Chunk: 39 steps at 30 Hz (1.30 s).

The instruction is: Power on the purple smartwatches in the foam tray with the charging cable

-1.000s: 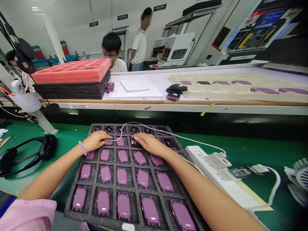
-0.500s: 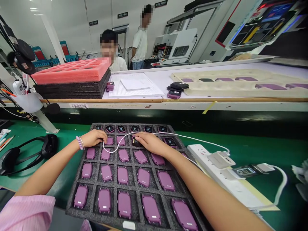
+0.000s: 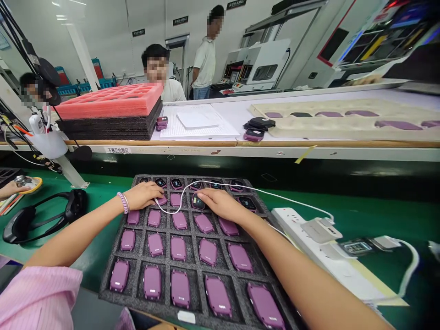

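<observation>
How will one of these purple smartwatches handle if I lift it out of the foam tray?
Probably stiff and fairly light for its size, since the purple smartwatch looks like a compact rigid case. Its smooth, sheeny back may be a little slippery. It appears to sit snugly in its pocket in the foam tray, so it may need easing out.

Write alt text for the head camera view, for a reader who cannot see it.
The left hand and right hand rest on a black foam tray holding rows of purple watch-like devices, the farthest row screen-up. The right fingers touch a screen-up device, and a white cable loops across the tray.
</observation>
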{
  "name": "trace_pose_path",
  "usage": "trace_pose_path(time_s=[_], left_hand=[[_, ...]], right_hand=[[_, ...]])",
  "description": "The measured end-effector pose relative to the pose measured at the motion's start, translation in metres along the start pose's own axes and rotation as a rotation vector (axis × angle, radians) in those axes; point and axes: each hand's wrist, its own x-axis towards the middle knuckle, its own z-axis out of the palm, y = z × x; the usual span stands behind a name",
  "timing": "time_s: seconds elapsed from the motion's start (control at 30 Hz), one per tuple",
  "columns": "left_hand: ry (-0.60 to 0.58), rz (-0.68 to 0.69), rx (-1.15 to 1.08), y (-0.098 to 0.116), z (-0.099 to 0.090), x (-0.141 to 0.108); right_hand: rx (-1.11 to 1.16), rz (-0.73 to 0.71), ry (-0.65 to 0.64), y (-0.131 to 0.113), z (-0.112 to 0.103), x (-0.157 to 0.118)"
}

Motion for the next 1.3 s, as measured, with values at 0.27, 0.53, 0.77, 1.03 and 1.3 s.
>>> trace_pose_path(time_s=[0.27, 0.53, 0.77, 1.03, 1.3], left_hand=[[-0.017, -0.051, -0.210, 0.002, -0.001, 0.005], [0.009, -0.190, -0.476, -0.009, -0.001, 0.004], [0.047, -0.325, -0.596, -0.019, 0.011, 0.022], [-0.018, -0.323, -0.679, -0.020, 0.015, 0.020], [-0.056, -0.316, -0.620, -0.015, 0.014, 0.025]], right_hand=[[0.019, 0.041, 0.007, 0.001, 0.004, 0.011], [0.080, 0.019, -0.033, 0.000, -0.003, 0.006], [0.095, 0.012, -0.087, -0.005, -0.010, 0.007], [0.035, 0.033, -0.029, 0.001, -0.006, 0.010], [-0.110, -0.088, 0.166, -0.038, 0.014, 0.013]])
